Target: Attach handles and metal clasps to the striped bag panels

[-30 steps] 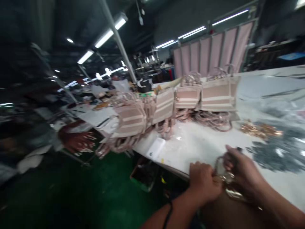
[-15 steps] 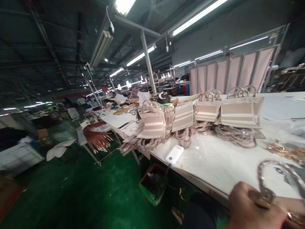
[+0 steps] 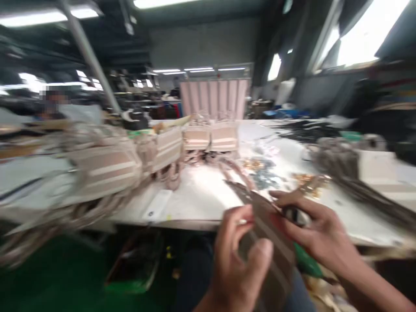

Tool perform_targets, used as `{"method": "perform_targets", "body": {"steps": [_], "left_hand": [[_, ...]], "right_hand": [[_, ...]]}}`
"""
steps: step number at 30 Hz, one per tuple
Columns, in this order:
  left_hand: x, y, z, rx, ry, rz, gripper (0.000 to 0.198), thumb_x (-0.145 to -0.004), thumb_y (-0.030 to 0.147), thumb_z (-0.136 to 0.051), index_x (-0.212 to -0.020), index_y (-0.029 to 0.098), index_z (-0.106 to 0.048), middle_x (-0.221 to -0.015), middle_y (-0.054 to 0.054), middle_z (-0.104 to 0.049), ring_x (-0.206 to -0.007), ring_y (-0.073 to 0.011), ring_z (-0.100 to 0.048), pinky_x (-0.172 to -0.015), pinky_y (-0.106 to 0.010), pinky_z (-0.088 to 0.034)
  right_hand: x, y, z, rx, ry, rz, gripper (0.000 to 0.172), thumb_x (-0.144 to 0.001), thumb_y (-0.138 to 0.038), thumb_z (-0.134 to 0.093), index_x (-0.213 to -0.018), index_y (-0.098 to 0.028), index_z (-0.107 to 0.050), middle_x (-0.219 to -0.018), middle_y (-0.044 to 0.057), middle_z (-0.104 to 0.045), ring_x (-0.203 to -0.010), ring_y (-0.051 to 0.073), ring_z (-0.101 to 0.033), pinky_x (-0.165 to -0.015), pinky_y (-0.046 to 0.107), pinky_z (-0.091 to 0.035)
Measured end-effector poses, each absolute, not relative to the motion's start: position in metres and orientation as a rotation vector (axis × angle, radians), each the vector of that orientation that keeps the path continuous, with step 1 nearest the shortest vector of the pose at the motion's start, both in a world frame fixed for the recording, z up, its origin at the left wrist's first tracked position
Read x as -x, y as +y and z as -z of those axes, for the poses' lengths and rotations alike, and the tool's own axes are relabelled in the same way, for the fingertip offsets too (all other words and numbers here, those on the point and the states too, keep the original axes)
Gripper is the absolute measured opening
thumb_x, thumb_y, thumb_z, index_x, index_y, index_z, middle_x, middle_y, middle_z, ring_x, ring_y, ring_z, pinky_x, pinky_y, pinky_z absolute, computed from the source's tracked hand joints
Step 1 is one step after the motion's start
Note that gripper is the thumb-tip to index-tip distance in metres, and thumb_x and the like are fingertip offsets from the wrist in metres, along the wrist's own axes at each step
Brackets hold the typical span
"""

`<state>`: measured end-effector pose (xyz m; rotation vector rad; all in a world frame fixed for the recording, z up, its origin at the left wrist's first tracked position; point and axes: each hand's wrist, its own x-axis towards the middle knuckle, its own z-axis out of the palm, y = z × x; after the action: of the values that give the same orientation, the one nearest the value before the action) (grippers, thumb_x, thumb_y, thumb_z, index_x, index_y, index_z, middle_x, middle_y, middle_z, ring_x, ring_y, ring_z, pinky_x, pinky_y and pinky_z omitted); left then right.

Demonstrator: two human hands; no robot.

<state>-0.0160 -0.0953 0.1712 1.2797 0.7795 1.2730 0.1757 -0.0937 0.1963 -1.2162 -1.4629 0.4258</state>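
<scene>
The picture is smeared by head motion. My left hand (image 3: pixel 242 255) and my right hand (image 3: pixel 312 236) meet low in the middle, just before the edge of a white worktable (image 3: pixel 201 203). Both are closed on a brownish strap-like piece (image 3: pixel 271 234) that runs between them, with a small dark part under my right fingers. Pink-and-cream striped handbags (image 3: pixel 107 167) with looped handles stand in a row on the table beyond, to the left and centre.
A white phone-like slab (image 3: pixel 157 206) lies near the table's front edge. Gold and dark metal fittings (image 3: pixel 260 171) are heaped mid-table. A grey bundle of straps (image 3: pixel 351 173) lies at right. A pink panel screen (image 3: pixel 214 97) stands behind. Green floor and a green bin (image 3: pixel 136 268) sit below.
The view has swung right and blurred. Both hands now show in the middle, holding a brownish strap piece instead of the metal-ringed handle seen before.
</scene>
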Motion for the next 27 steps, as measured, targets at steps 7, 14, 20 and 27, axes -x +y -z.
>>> {"method": "perform_targets", "body": {"steps": [7, 14, 20, 27], "left_hand": [[0.036, -0.040, -0.174, -1.228, 0.929, -1.746, 0.063, -0.085, 0.042, -0.082, -0.142, 0.028, -0.059, -0.148, -0.005, -0.058, -0.147, -0.0318, -0.047, -0.128, -0.045, -0.035], [0.045, -0.020, -0.122, -1.100, 0.611, -0.896, 0.091, -0.073, 0.067, -0.083, -0.147, 0.020, -0.061, -0.144, -0.018, -0.066, -0.134, -0.0445, -0.060, -0.113, -0.055, -0.050], [0.031, -0.020, -0.050, -0.976, 0.732, -0.611, 0.064, -0.078, 0.047, -0.088, -0.133, 0.018, -0.073, -0.119, -0.014, -0.080, -0.108, -0.0369, -0.075, -0.098, -0.046, -0.058], [0.022, -0.025, -0.014, -0.860, 0.795, -0.598, 0.068, -0.079, 0.046, -0.087, -0.140, 0.022, -0.068, -0.127, -0.011, -0.077, -0.117, -0.0342, -0.072, -0.104, -0.043, -0.056]], "right_hand": [[-0.254, -0.071, -0.248, 1.128, -1.483, -0.760, 0.033, -0.079, -0.044, -0.089, -0.080, -0.017, -0.071, -0.068, -0.001, -0.055, -0.058, 0.013, -0.048, -0.052, 0.026, -0.036], [-0.262, -0.025, -0.211, 1.170, -1.687, -1.266, 0.040, -0.074, -0.044, -0.092, -0.071, -0.016, -0.063, -0.067, -0.005, -0.048, -0.062, 0.011, -0.042, -0.058, 0.026, -0.033], [-0.262, 0.011, -0.135, 1.342, -1.641, -1.404, 0.037, -0.071, -0.045, -0.091, -0.077, -0.015, -0.070, -0.072, -0.003, -0.057, -0.068, 0.014, -0.050, -0.065, 0.027, -0.037], [-0.261, 0.055, -0.079, 1.345, -1.724, -1.554, 0.038, -0.068, -0.046, -0.090, -0.085, -0.016, -0.075, -0.079, -0.002, -0.064, -0.076, 0.016, -0.056, -0.075, 0.028, -0.043]]}}
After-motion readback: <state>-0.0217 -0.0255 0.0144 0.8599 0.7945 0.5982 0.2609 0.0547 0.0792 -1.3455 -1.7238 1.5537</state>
